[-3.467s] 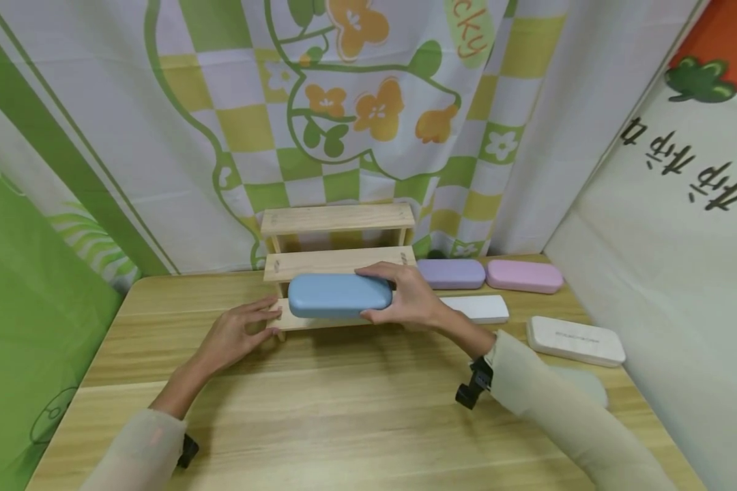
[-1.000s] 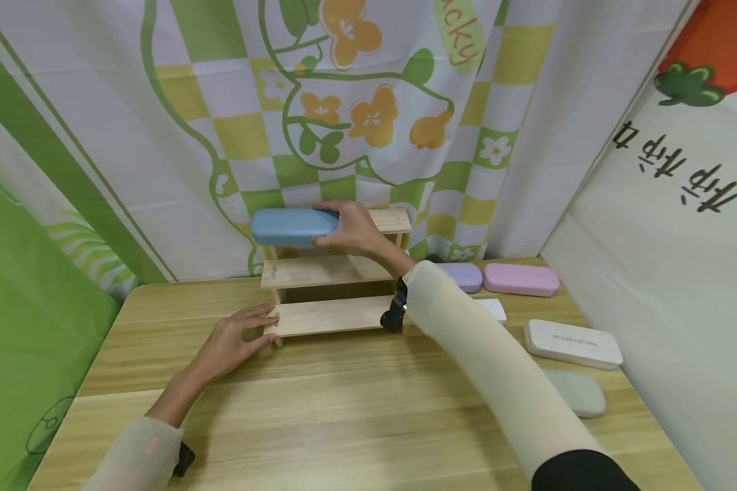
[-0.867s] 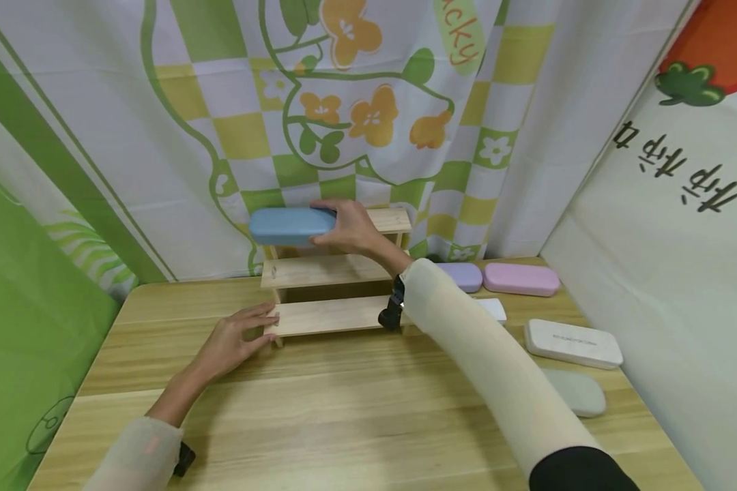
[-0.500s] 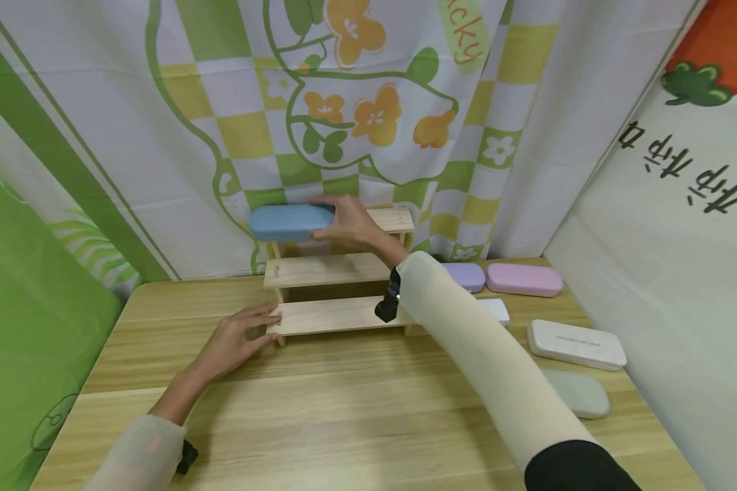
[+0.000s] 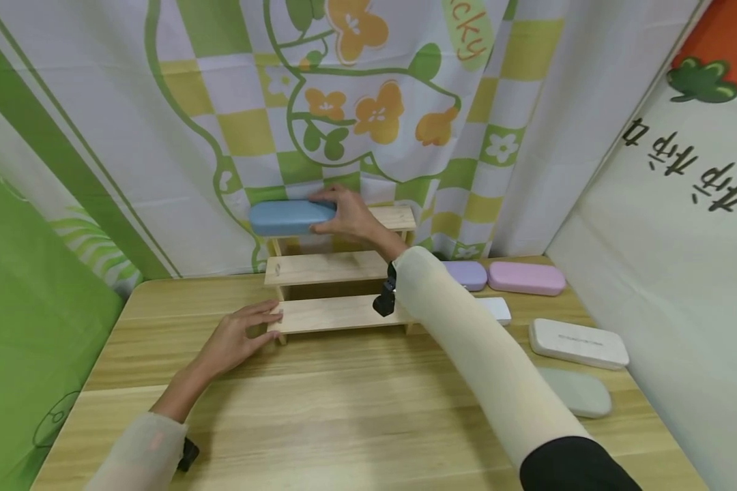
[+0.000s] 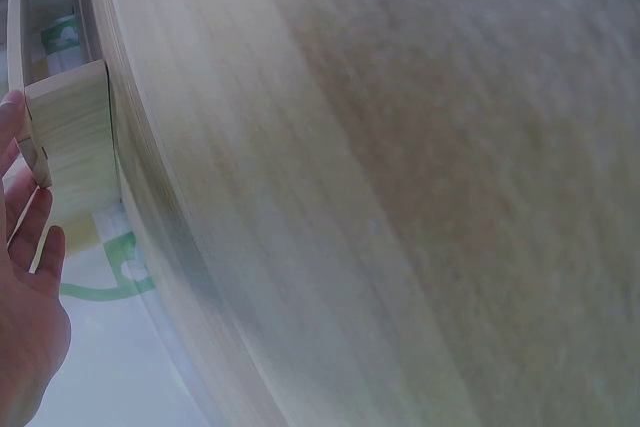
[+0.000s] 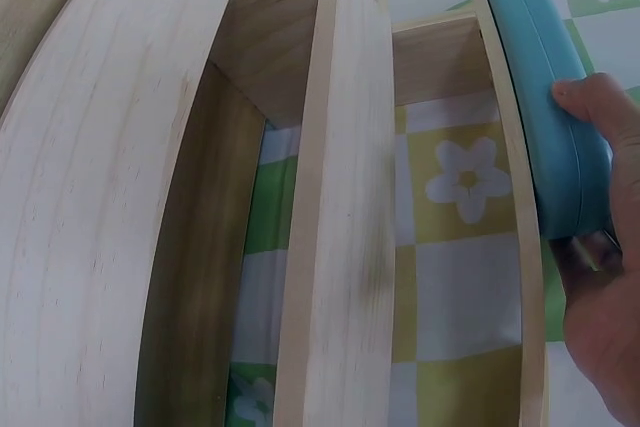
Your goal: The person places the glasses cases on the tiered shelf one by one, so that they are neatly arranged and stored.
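Note:
My right hand (image 5: 350, 217) grips the right end of a blue glasses case (image 5: 282, 218), its thumb on the near side and fingers over the far side. The case lies lengthwise along the left part of the top tier of a three-tier wooden display stand (image 5: 338, 315); in the right wrist view the blue case (image 7: 545, 97) lies along the outer face of the top board. My left hand (image 5: 230, 341) holds the left end of the lowest board, thumb at its front edge and fingers behind. In the left wrist view, the left hand (image 6: 30, 317) has its fingertips at the board's corner.
Right of the stand lie a purple case (image 5: 467, 275), a pink case (image 5: 526, 278), a white box (image 5: 497, 309), a white lettered case (image 5: 579, 344) and a grey-green case (image 5: 580, 393). A patterned curtain (image 5: 368, 88) hangs close behind the stand.
From in front of the stand, the blue glasses case has gone up and left to the top tier in my right hand; over the last second it has barely shifted. My left hand stays put.

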